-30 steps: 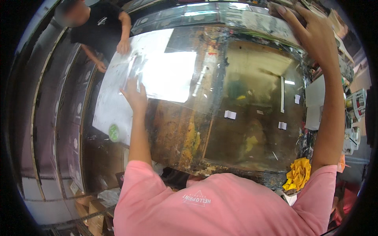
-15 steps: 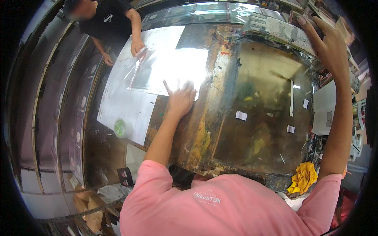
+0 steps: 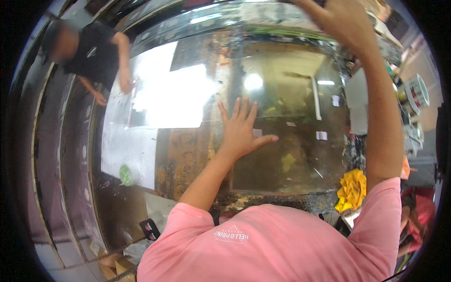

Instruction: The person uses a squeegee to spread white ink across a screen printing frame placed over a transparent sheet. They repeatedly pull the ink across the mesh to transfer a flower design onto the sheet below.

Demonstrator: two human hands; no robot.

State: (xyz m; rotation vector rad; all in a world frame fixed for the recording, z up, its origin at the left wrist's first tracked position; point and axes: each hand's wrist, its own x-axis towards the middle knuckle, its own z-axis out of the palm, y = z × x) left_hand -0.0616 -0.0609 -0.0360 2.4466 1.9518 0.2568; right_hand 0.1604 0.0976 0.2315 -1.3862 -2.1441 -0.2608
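My left hand (image 3: 240, 131) is spread flat, fingers apart, over the left part of a dark glassy panel (image 3: 291, 164) set in the worktable. A clear plastic sheet (image 3: 167, 105), bright with glare, lies to its left on a large white sheet (image 3: 129, 155). A faint straight edge runs from the clear sheet toward my fingers; I cannot tell how far it reaches over the panel. My right hand (image 3: 345, 23) is raised at the top edge, by a long grey bar (image 3: 277, 19) beyond the panel. Its fingers are partly cut off, and what they hold is unclear.
A co-worker's hand (image 3: 125, 81) is at the white sheet's far left edge. Small white tabs (image 3: 321, 136) and a white strip (image 3: 316, 98) lie on the panel. A yellow cloth (image 3: 351, 190) is at the near right corner; a green round container (image 3: 125, 175) stands at left.
My left hand has moved right from the clear sheet to above the glassy panel, fingers spread. My right hand has shifted toward the top edge. The view has turned, and the co-worker's hand has drawn back.
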